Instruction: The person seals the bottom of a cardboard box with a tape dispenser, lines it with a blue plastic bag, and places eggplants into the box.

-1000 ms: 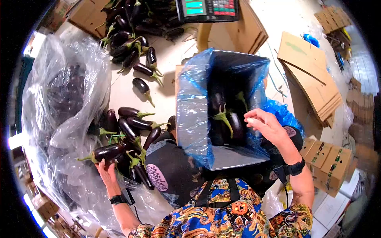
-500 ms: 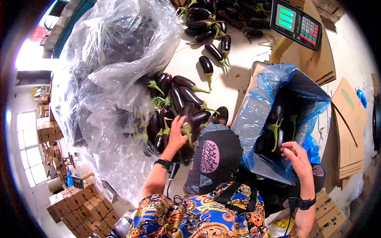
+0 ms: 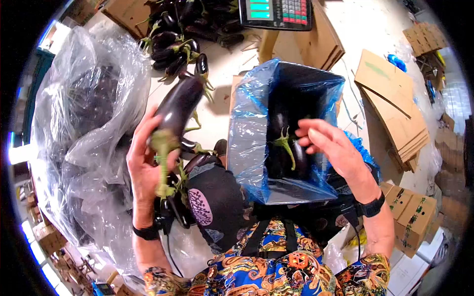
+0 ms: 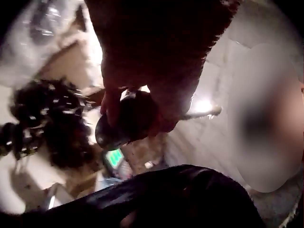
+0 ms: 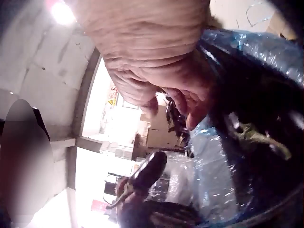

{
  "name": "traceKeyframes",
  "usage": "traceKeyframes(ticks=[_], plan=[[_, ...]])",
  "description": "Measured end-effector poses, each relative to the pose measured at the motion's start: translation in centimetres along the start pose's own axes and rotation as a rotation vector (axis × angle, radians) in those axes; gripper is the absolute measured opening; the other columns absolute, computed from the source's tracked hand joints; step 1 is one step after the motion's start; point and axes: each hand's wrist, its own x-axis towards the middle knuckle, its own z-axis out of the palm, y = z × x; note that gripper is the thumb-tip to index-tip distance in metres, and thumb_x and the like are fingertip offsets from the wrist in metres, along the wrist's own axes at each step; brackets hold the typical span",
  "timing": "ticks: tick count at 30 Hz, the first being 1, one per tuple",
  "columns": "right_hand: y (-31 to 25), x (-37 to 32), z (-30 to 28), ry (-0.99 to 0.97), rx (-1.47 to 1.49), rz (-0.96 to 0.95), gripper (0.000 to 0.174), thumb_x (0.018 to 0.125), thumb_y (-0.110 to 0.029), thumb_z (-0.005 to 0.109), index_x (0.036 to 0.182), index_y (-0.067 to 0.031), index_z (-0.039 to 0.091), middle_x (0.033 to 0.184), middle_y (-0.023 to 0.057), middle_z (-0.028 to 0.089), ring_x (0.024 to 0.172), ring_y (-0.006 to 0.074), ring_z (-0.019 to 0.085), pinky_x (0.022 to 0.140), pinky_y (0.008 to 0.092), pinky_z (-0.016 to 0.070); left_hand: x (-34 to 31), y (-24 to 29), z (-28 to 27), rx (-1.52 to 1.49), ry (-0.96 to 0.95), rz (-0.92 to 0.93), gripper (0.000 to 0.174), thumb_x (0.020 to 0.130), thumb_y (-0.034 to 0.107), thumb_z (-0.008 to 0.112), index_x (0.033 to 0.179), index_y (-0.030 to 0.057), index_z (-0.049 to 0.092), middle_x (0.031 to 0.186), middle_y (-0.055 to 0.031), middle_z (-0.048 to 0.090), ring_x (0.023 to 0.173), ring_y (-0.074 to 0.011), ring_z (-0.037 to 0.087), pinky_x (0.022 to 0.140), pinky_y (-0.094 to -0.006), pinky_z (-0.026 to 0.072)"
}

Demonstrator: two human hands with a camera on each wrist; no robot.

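My left hand grips a large dark eggplant near its green stem, raised over the pile at the left. In the left wrist view, fingers curl round that eggplant, dark against the light. Over the right side of a box lined with blue plastic hovers my right hand, fingers loosely bent and holding nothing. Inside the box lie several eggplants, one with its pale green stem turned up. The right wrist view shows the right hand beside the blue liner.
A clear plastic bag with eggplants in it stands at the left. More eggplants are heaped on the floor beyond. A scale display is at the top, flat cardboard and cartons at the right.
The left hand has lifted the eggplant up from the pile, closer to the head camera. The right hand stays by the box. The head view swung left, then back.
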Motion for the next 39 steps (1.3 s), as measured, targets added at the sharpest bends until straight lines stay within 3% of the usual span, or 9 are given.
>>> traceKeyframes(ticks=[4,6,10,16,18,22,31,33,39], plan=[[-2.5,0.8,2.5,-0.085,0.589,-0.105,0.059,0.097,-0.045,0.058,0.136,-0.0025,0.047,0.123,0.0102,0.061,0.109,0.018,0.06,0.087,0.0299,0.0499,5.9,8.9,4.9,0.284,-0.76,0.474,0.078,0.069,0.001,0.076,0.141,0.0078,0.048,0.146,-0.0162,0.045,0.133,-0.0329,0.047,0.109,-0.0408,0.0402],[-2.5,1.0,2.1,0.061,0.634,-0.019,0.046,0.092,-0.04,0.066,0.123,-0.0084,0.055,0.111,0.0053,0.064,0.101,0.014,0.063,0.085,0.0299,0.0522,6.5,9.0,8.6,-0.087,-1.054,0.466,0.078,0.071,0.003,0.075,0.144,0.011,0.046,0.148,-0.0154,0.044,0.135,-0.0316,0.045,0.108,-0.0424,0.0403],[-0.9,0.2,-0.5,0.148,0.406,0.103,0.044,0.088,-0.036,0.069,0.118,-0.0059,0.057,0.097,0.003,0.065,0.083,0.0137,0.064,0.074,0.0295,0.0541,7.5,7.3,8.1,-0.088,-1.087,0.111,0.068,0.08,0.004,0.07,0.144,0.0098,0.046,0.13,-0.0155,0.061,0.12,-0.0266,0.059,0.097,-0.0383,0.049],[6.6,6.5,-2.8,0.352,0.278,0.199,0.039,0.088,-0.034,0.07,0.111,-0.0044,0.06,0.095,0.0055,0.065,0.083,0.0156,0.062,0.075,0.0329,0.0513,6.2,-1.4,5.0,-0.059,-0.725,-0.298,0.05,0.089,0.007,0.065,0.137,0.0062,0.052,0.116,-0.0165,0.066,0.104,-0.0203,0.064,0.09,-0.0323,0.0526],[10.3,9.3,-1.8,0.5,0.174,-0.027,0.057,0.087,-0.038,0.072,0.123,0.0024,0.052,0.109,0.013,0.064,0.096,0.022,0.062,0.086,0.0348,0.0496,4.5,-6.0,3.5,-0.076,-0.659,-0.385,0.048,0.09,0.009,0.064,0.136,0.0053,0.052,0.116,-0.0164,0.067,0.106,-0.0199,0.063,0.091,-0.0324,0.0517],[11.8,10.4,0.6,0.804,-0.326,0.097,0.073,0.09,-0.047,0.059,0.131,0.0112,0.042,0.118,0.0354,0.056,0.115,0.0485,0.053,0.101,0.0469,0.0415,-0.1,-11.2,1.8,-0.046,-0.494,-0.579,0.045,0.09,0.01,0.062,0.134,0.001,0.053,0.112,-0.0122,0.067,0.101,-0.0165,0.063,0.087,-0.03,0.0518],[12.3,10.4,-0.6,0.715,-0.531,0.085,0.053,0.087,-0.036,0.063,0.113,0.0099,0.056,0.109,0.03,0.062,0.1,0.0418,0.06,0.09,0.0486,0.0464,-12.3,-20.3,2.1,0.015,-0.222,-0.746,0.035,0.088,0.013,0.064,0.121,0.001,0.062,0.097,-0.008,0.071,0.088,-0.0121,0.066,0.078,-0.0263,0.0523],[15.3,10.9,-2.6,0.708,-0.401,0.056,0.055,0.092,-0.037,0.062,0.125,0.0057,0.052,0.125,0.0209,0.058,0.114,0.0311,0.055,0.1,0.0423,0.0408,-15.4,-19.7,1.8,-0.01,-0.15,-0.784,0.032,0.088,0.013,0.063,0.118,0.0029,0.064,0.097,-0.0092,0.071,0.086,-0.0128,0.066,0.077,-0.0265,0.0524],[13.2,8.6,-4.3,0.572,-0.274,0.042,0.079,0.095,-0.035,0.063,0.151,0.0032,0.023,0.155,0.0196,0.027,0.14,0.0305,0.032,0.115,0.0382,0.0237,-24.3,-20.2,-4.5,0.424,0.227,-0.732,0.024,0.086,0.014,0.056,0.102,0.003,0.068,0.098,-0.0158,0.07,0.091,-0.0302,0.068,0.082,-0.0352,0.0532]])
